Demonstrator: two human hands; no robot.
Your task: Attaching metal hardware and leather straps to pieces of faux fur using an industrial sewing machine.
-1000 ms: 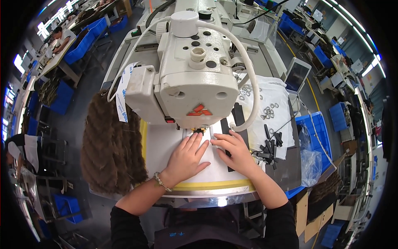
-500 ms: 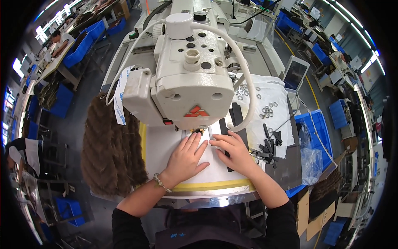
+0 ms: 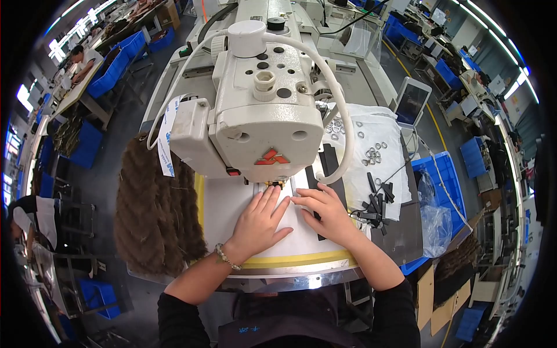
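A large white industrial sewing machine (image 3: 261, 130) stands over the work surface. Below its head, my left hand (image 3: 261, 217) lies flat on the white bed (image 3: 223, 203), fingers stretched toward a small dark piece (image 3: 277, 185) at the brass-coloured clamp. Those fingertips touch or nearly touch the piece; exactly which I cannot tell. Just to the right, my right hand (image 3: 325, 211) rests with fingers spread and slightly bent, partly over a black strip (image 3: 318, 185). Nothing shows in its grip. The needle area is mostly hidden by the machine head.
Brown fur (image 3: 154, 214) lies along the left side. At right, a white cloth (image 3: 377, 124) bears several metal rings (image 3: 371, 156) and short black strap pieces (image 3: 377, 206). Beyond are a tablet-like screen (image 3: 412, 101) and a blue crate (image 3: 447, 185) with clear plastic. Yellow edging (image 3: 296, 258) borders the bed.
Both hands stay almost where they were. The view has shifted slightly, so the machine head sits a little further left in the picture.
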